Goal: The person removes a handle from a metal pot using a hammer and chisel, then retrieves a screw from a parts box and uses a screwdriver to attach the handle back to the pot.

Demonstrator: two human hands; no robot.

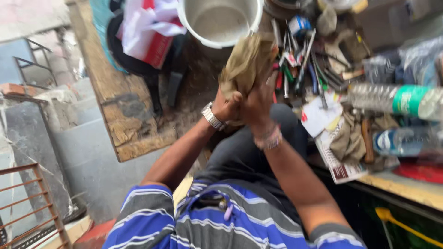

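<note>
Both hands, left hand (pixel 227 108) and right hand (pixel 256 105), clenched tight round crumpled olive-brown cloth rag (pixel 247 62), raised over cluttered wooden table (pixel 406 186) beside white plastic bucket (pixel 220 20). Wiping looks mid-way; blurred.

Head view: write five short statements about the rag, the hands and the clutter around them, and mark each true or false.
1. Both hands clasp a crumpled khaki rag. True.
2. The left hand wears a metal wristwatch. True.
3. The white bucket beyond the rag is filled with tools. False: it looks empty, showing only its pale inside.
4. The right hand holds a hammer. False: its grip is on the rag; a wooden-handled tool lies untouched on the bench.
5. Clear plastic bottles lie on their sides at right. True.
</note>
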